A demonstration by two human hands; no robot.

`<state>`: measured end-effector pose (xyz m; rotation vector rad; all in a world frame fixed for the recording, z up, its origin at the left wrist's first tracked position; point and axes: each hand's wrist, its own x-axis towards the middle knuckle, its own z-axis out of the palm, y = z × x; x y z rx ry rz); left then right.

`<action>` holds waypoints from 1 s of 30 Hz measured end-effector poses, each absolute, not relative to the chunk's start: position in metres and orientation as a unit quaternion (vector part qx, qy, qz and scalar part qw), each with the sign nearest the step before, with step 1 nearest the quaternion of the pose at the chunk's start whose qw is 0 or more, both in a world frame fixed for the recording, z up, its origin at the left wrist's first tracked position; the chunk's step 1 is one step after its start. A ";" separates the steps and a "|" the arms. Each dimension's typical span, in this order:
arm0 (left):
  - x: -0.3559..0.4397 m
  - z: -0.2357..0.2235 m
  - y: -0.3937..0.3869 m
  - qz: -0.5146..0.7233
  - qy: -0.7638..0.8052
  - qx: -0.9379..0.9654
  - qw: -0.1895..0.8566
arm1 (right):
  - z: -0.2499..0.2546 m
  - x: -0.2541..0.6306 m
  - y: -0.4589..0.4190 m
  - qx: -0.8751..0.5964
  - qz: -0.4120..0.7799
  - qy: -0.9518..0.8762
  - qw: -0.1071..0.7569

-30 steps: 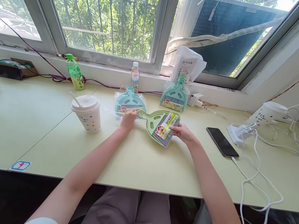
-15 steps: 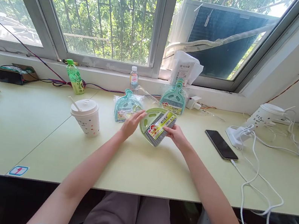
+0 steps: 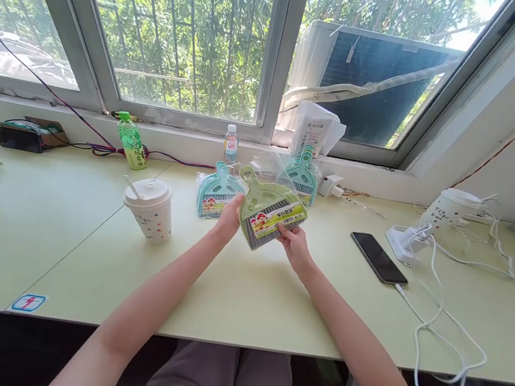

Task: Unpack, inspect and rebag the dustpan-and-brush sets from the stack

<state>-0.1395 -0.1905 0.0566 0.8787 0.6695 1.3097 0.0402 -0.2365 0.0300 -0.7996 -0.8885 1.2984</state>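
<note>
Between my hands, above the table, is a green dustpan and brush set [image 3: 270,211] with a yellow label, its handle pointing up and to the left. My left hand [image 3: 231,215] grips its left edge, the fingers partly hidden behind it. At the lower right edge my right hand [image 3: 295,242] is closed on it, thumb over the bristles near the label. Behind my left hand a teal dustpan set [image 3: 218,193] in clear wrap lies on the table. Another teal dustpan set [image 3: 304,173] leans near the window wall, partly covered by clear plastic.
A lidded paper cup [image 3: 150,209] stands left of my arms, with a green drink bottle [image 3: 131,142] behind it. To the right lie a phone [image 3: 379,258], a white power strip [image 3: 401,245] and loose white cables. A small clear bottle [image 3: 230,146] stands by the sill.
The green dustpan set has been turned so its handle now shows at the upper left and its label slants differently. Both hands still hold it. The camera view has tilted up slightly.
</note>
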 end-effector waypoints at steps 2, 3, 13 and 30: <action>-0.134 0.050 -0.192 0.546 0.295 0.382 0.685 | 0.027 0.036 -0.237 -0.353 0.555 -0.374 0.654; -0.131 0.046 -0.195 0.533 0.301 0.384 0.691 | 0.025 0.035 -0.237 -0.356 0.544 -0.365 0.667; -0.129 0.037 -0.202 0.493 0.281 0.438 0.697 | 0.020 0.044 -0.230 -0.376 0.556 -0.371 0.642; -0.120 0.038 -0.213 0.444 0.315 0.522 0.657 | 0.035 0.055 -0.229 -0.388 0.532 -0.377 0.652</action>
